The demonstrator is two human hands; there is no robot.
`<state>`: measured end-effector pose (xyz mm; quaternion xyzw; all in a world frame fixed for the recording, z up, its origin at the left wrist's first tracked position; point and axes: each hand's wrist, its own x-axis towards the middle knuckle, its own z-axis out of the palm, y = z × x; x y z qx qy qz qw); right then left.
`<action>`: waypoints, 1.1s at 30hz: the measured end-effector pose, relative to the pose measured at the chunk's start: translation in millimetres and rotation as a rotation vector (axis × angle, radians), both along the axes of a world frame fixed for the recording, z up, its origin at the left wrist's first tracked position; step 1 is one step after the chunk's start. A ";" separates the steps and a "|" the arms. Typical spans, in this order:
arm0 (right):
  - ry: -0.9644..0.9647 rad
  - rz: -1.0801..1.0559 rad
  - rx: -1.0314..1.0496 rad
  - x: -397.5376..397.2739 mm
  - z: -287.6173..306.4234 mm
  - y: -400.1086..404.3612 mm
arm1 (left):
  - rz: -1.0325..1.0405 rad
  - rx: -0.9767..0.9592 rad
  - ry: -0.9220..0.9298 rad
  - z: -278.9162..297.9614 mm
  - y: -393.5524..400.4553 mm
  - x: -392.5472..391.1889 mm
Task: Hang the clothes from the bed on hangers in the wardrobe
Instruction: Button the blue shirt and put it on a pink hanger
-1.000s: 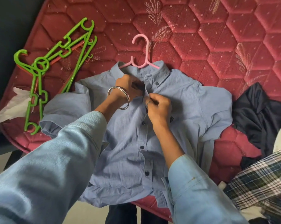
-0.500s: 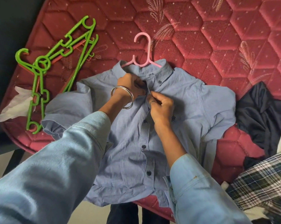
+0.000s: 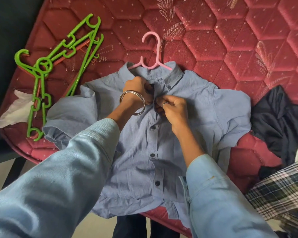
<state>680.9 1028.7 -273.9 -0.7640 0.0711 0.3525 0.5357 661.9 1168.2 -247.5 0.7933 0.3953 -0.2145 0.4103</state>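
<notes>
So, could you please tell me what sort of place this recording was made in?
Most likely a bedroom at home: a red quilted mattress carries a blue shirt on a pink hanger, spare green hangers, and more clothes waiting at the right, including a dark garment.

Soft, even daylight, faint shadows, no glare; wide-angle bending at the edges, near sleeves slightly blurred.

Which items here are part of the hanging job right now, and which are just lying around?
In use: blue shirt, pink hanger in its collar, left hand and right hand pinching the shirt's front near the top.

Lying about: green hangers, dark garment, plaid garment, white cloth.
</notes>
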 end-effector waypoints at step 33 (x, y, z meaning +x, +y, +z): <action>-0.156 0.247 -0.106 3.1 -0.6 1.9 | -0.058 0.132 -0.310 -4.4 -12.7 -21.4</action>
